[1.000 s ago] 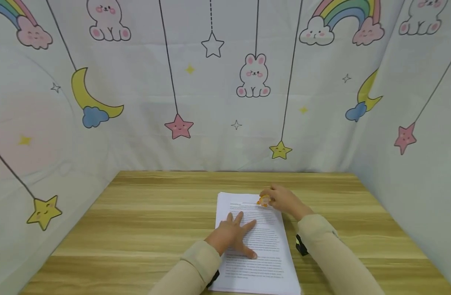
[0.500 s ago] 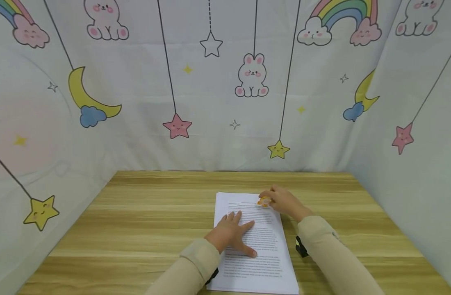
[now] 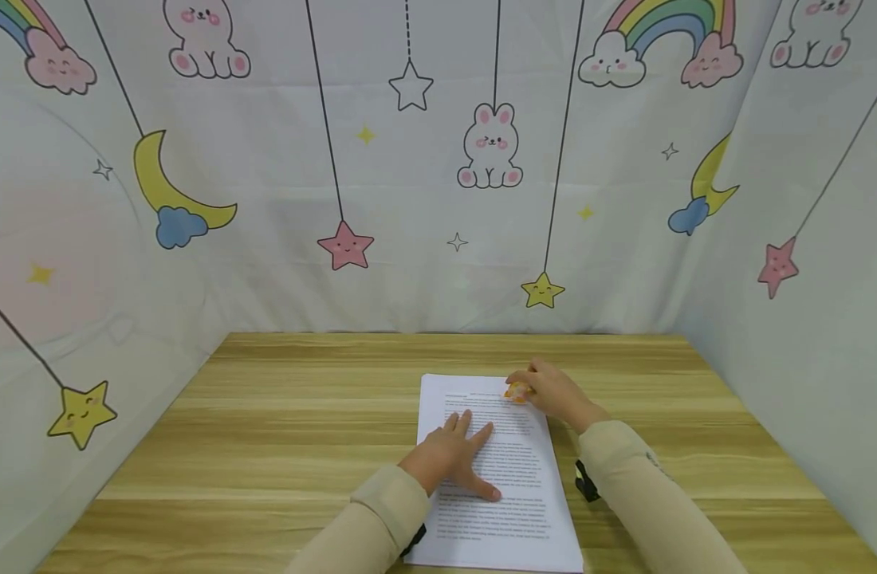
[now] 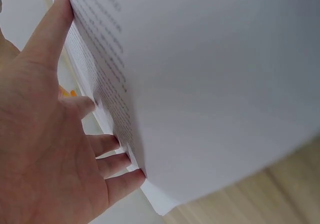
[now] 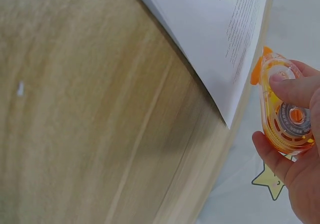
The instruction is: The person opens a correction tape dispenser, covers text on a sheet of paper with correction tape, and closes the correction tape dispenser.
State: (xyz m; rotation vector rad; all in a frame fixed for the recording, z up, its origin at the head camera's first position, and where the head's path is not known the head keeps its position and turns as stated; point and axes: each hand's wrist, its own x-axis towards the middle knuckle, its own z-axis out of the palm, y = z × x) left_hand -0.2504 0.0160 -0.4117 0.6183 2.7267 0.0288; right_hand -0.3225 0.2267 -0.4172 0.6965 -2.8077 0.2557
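Observation:
A stack of printed paper [image 3: 510,510] lies lengthwise on the table. My left hand [image 3: 449,458] rests on its left half with fingers spread; in the left wrist view the fingertips [image 4: 137,176] touch the top sheet. Near the sheet's upper right corner, my right hand [image 3: 556,392] holds an orange, see-through correction tape [image 3: 517,391] over the first text lines. In the right wrist view, the thumb lies on the side of the correction tape [image 5: 272,129], and its orange tip end points toward the page.
The wood-grain table [image 3: 288,422] extends on both sides of the stack. A white curtain [image 3: 410,295] printed with stars, moons and rabbits hangs behind the table and along its sides. A small white speck [image 5: 20,89] shows on the tabletop.
The correction tape in my right hand has moved slightly to the right along the top lines. My left hand stays on the page with its fingers shifting a little.

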